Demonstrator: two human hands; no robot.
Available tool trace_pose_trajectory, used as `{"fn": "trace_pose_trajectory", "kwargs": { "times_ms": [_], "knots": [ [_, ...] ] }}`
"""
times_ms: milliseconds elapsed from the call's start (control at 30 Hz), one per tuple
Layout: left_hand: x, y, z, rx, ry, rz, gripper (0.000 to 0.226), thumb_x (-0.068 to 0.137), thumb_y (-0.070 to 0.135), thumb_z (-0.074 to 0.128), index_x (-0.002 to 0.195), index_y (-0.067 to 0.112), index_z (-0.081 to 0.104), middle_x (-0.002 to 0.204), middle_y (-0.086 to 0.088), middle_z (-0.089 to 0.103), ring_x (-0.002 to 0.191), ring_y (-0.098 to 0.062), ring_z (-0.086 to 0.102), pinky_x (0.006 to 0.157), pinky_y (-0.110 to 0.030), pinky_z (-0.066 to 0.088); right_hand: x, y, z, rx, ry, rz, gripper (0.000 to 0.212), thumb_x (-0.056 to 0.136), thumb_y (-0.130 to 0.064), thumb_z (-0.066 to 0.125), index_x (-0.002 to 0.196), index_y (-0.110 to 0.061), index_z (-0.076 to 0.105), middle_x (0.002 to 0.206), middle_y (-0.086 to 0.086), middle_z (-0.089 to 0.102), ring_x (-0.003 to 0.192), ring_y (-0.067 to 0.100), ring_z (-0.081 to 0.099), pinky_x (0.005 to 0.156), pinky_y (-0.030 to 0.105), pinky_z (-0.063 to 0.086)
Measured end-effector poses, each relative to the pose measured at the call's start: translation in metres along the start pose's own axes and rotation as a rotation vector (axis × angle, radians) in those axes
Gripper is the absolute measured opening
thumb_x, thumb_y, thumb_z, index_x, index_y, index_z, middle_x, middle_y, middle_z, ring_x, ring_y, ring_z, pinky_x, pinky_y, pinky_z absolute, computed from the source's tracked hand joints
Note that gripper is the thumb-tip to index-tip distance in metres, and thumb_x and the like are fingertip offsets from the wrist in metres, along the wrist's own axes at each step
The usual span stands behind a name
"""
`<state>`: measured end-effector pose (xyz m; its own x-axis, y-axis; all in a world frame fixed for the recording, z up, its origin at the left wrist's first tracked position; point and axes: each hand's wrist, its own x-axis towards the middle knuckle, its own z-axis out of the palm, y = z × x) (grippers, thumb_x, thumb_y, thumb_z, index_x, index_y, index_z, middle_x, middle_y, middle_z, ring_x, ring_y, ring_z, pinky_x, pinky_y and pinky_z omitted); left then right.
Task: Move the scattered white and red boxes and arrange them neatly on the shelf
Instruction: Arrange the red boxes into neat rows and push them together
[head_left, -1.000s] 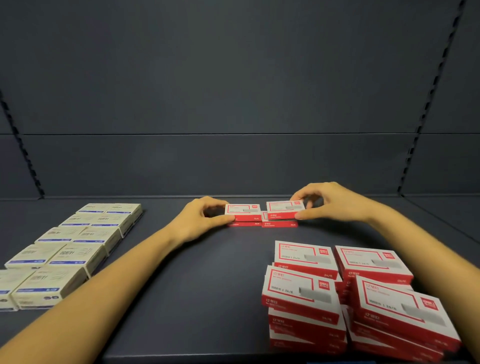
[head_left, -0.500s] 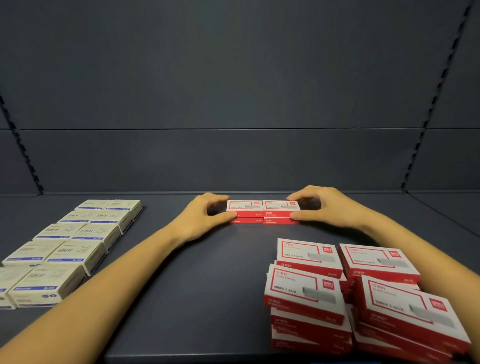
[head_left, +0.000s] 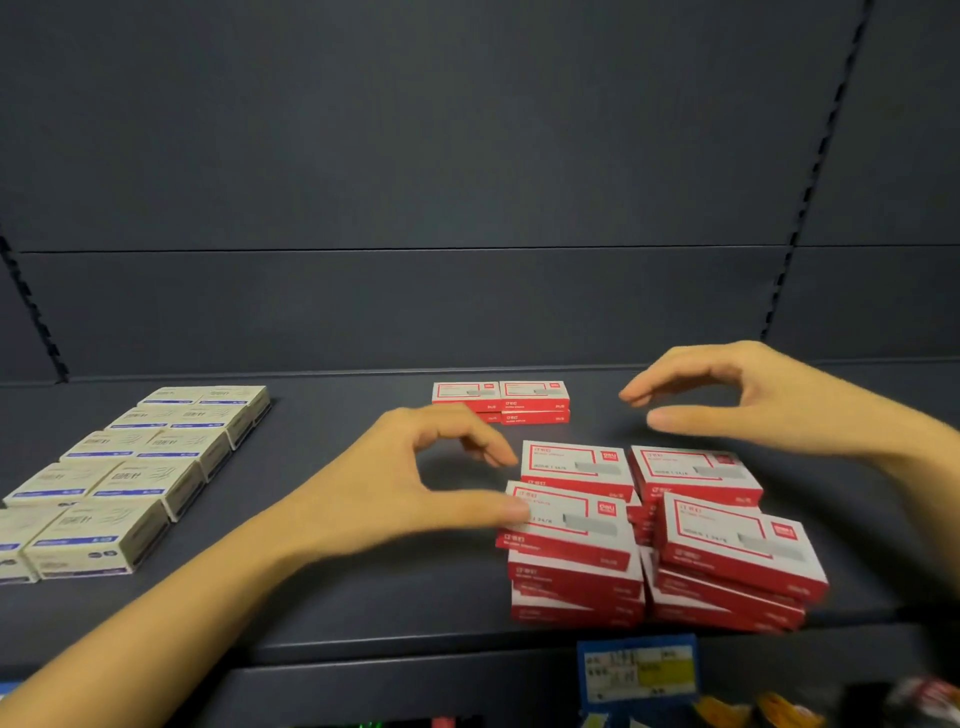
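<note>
Shelf (head_left: 363, 597) holds red box stacks (head_left: 727, 535), white boxes (head_left: 150, 478) at left; left hand (head_left: 384, 488), right hand (head_left: 769, 395) spread, empty.

The left hand (head_left: 384, 483) and the right hand (head_left: 753, 400) have let go of the far red boxes (head_left: 501, 400), which now lie free and flush, side by side. Both hands have drawn nearer and hover, fingers curved and apart, over the near red pile (head_left: 660, 530).

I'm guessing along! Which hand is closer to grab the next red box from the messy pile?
Left, probably: the left hand has its thumb at the front-left red box, while the right hand hovers empty farther back.
</note>
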<state>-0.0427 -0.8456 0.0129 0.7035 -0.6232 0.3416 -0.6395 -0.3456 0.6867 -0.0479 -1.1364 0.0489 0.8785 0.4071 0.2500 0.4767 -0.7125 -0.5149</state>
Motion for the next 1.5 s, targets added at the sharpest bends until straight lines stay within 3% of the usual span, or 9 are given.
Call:
{"fn": "trace_pose_trajectory", "kwargs": {
  "times_ms": [100, 300, 400, 533, 700, 767, 967, 1133, 1500],
  "knots": [
    [-0.007, 0.005, 0.005, -0.006, -0.026, -0.006, 0.036, 0.059, 0.047, 0.078, 0.089, 0.031, 0.067, 0.094, 0.014, 0.066, 0.097, -0.006, 0.059, 0.086, -0.010, 0.042, -0.008, -0.010, 0.003, -0.041, -0.075, 0.000, 0.038, 0.064, -0.056, 0.060, 0.098, -0.041, 0.065, 0.103, -0.028, 0.063, 0.104, -0.008, 0.057, 0.084, 0.006, 0.045],
    [-0.008, 0.005, 0.010, -0.018, -0.013, -0.012, 0.033, 0.058, 0.041, 0.076, 0.088, 0.029, 0.067, 0.088, 0.016, 0.066, 0.088, -0.003, 0.059, 0.081, -0.008, 0.042, -0.009, -0.023, 0.011, -0.126, -0.165, 0.037, 0.044, 0.063, -0.061, 0.057, 0.104, -0.042, 0.060, 0.105, -0.027, 0.061, 0.105, -0.011, 0.054, 0.085, 0.020, 0.049],
    [-0.012, 0.003, 0.005, -0.001, 0.029, 0.013, 0.034, 0.060, 0.043, 0.080, 0.088, 0.030, 0.067, 0.089, 0.011, 0.065, 0.087, -0.006, 0.058, 0.084, -0.013, 0.042, -0.004, -0.029, 0.014, -0.186, -0.202, 0.040, 0.045, 0.061, -0.064, 0.055, 0.102, -0.047, 0.056, 0.103, -0.030, 0.056, 0.105, -0.012, 0.051, 0.085, 0.016, 0.045],
    [-0.019, 0.000, -0.014, 0.038, 0.100, 0.028, 0.031, 0.062, 0.036, 0.083, 0.087, 0.029, 0.066, 0.087, 0.011, 0.065, 0.086, -0.009, 0.058, 0.084, -0.014, 0.041, 0.004, -0.035, 0.016, -0.278, -0.228, 0.057, 0.054, 0.056, -0.068, 0.054, 0.104, -0.043, 0.058, 0.103, -0.028, 0.056, 0.103, -0.003, 0.054, 0.093, 0.027, 0.046],
    [-0.012, -0.008, -0.036, 0.052, 0.234, -0.027, 0.032, 0.057, 0.034, 0.075, 0.087, 0.023, 0.067, 0.085, 0.009, 0.068, 0.084, -0.017, 0.058, 0.081, -0.011, 0.044, 0.009, -0.032, 0.021, -0.316, -0.241, 0.045, 0.032, 0.065, -0.064, 0.062, 0.090, -0.046, 0.057, 0.096, -0.029, 0.057, 0.097, -0.007, 0.055, 0.090, 0.025, 0.047],
    [-0.004, -0.016, -0.039, 0.072, 0.274, -0.071, 0.030, 0.057, 0.035, 0.075, 0.085, 0.024, 0.067, 0.081, 0.010, 0.068, 0.080, -0.016, 0.057, 0.078, -0.008, 0.043, 0.012, -0.030, 0.019, -0.309, -0.240, 0.034, 0.041, 0.062, -0.069, 0.056, 0.094, -0.044, 0.058, 0.097, -0.030, 0.058, 0.097, -0.008, 0.054, 0.089, 0.025, 0.048],
    [0.028, -0.052, -0.028, 0.091, 0.279, -0.222, 0.025, 0.068, 0.019, 0.079, 0.089, 0.015, 0.068, 0.086, 0.000, 0.066, 0.073, -0.012, 0.049, 0.075, -0.026, 0.042, 0.037, -0.014, 0.010, -0.167, -0.113, 0.043, 0.056, 0.058, -0.062, 0.056, 0.105, -0.032, 0.062, 0.105, -0.015, 0.063, 0.095, 0.005, 0.058, 0.083, 0.026, 0.051],
    [0.036, -0.078, -0.016, 0.136, 0.238, -0.288, 0.025, 0.069, 0.027, 0.079, 0.089, 0.017, 0.067, 0.082, 0.007, 0.065, 0.068, -0.009, 0.048, 0.064, -0.014, 0.040, 0.060, 0.007, 0.023, -0.195, -0.095, 0.076, 0.042, 0.074, -0.044, 0.067, 0.110, -0.024, 0.062, 0.105, -0.009, 0.062, 0.089, 0.008, 0.057, 0.072, 0.017, 0.047],
    [0.035, -0.092, -0.011, 0.157, 0.310, -0.320, 0.031, 0.067, 0.030, 0.080, 0.094, 0.020, 0.068, 0.087, 0.012, 0.069, 0.069, -0.002, 0.049, 0.064, -0.007, 0.041, 0.071, 0.029, 0.041, -0.232, -0.174, 0.127, 0.043, 0.073, -0.045, 0.070, 0.111, -0.027, 0.063, 0.107, -0.009, 0.065, 0.088, 0.008, 0.063, 0.084, 0.032, 0.055]
  ]
}}
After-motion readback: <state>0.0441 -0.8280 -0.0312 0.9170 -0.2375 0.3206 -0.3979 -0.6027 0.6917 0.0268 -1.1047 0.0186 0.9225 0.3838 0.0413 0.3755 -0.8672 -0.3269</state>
